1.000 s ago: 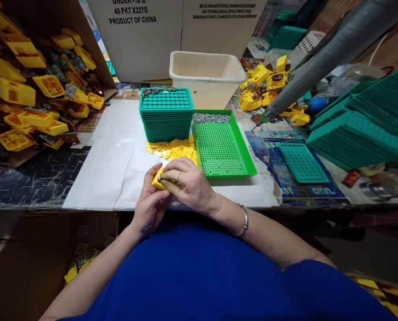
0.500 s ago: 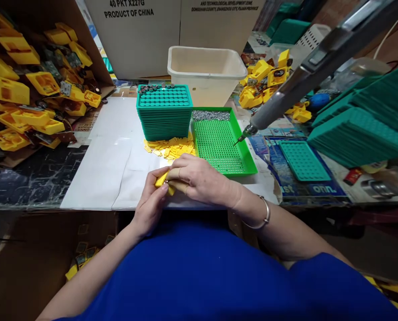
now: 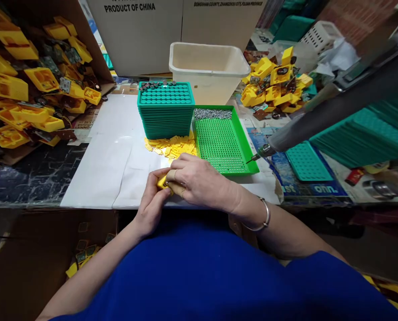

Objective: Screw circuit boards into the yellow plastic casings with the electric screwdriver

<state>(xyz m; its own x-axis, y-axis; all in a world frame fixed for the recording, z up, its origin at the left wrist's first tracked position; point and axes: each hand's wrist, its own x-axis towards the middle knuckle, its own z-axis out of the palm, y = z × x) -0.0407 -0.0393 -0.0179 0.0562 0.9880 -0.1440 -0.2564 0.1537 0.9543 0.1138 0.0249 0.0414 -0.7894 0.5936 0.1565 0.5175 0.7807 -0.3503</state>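
A small yellow plastic casing [image 3: 162, 182] is between my two hands, low over the front of the white sheet. My left hand [image 3: 153, 200] is closed round it from the left. My right hand [image 3: 199, 182] bends over it from the right, with fingertips pressed at its side; covers on two fingers are tan. Much of the casing is hidden by the fingers. Just beyond the hands lie loose flat yellow pieces [image 3: 177, 147]. The green perforated tray [image 3: 254, 165], with small metal screws [image 3: 212, 114] at its far end, stands right of them.
A stack of teal trays [image 3: 167, 118] stands before a white bin [image 3: 205, 82]. An electric screwdriver [image 3: 285, 136] hangs at the right, its tip over the green tray. Yellow casings fill a cardboard box [image 3: 101, 78] at left, and more casings [image 3: 275, 84] are heaped behind right.
The screwdriver has swung right and lower, towards the green tray's right edge. Both hands stay on the casing, which is more covered by the fingers now. The view has shifted slightly.
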